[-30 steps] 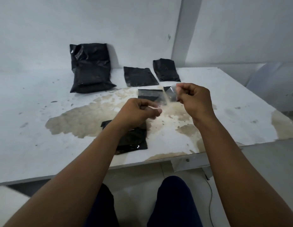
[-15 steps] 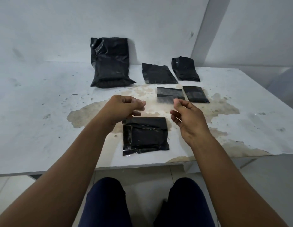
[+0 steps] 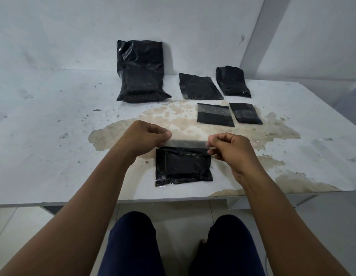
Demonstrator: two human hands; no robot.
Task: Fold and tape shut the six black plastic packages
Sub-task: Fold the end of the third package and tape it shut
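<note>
- Head view: my left hand (image 3: 145, 136) pinches one end of a clear tape strip (image 3: 188, 144), thumb and forefinger closed on it, other fingers curled.
- My right hand (image 3: 229, 149) pinches the other end the same way; the strip is stretched flat between the two hands.
- Strip hangs just above the far folded edge of the nearest package (image 3: 182, 167); can't tell if it touches the plastic yet.
- That package lies flat near the front edge of the tabletop (image 3: 43, 136), top flap folded over, not taped as far as I can see.
- Handling guess: tape is light, limp and sticky, so it will curl or stick to itself if slack; hold by the very ends, keep it taut.
- Package film looks thin, glossy, slippery, soft contents; likely slides if pushed sideways, so press straight down on the fold seam.
- Further out: two small packages (image 3: 215, 115) (image 3: 246, 113) side by side mid-table, each with a pale tape band, look done.
- Behind them a medium package (image 3: 199, 86) and another (image 3: 232, 81); the medium one may show tape at its near edge, the other I can't tell.
- Large bag (image 3: 140, 71) leans on the wall (image 3: 73, 32), crumpled, looks bulkiest.
- Tabletop surface is worn with a brown patch (image 3: 173, 114).
</note>
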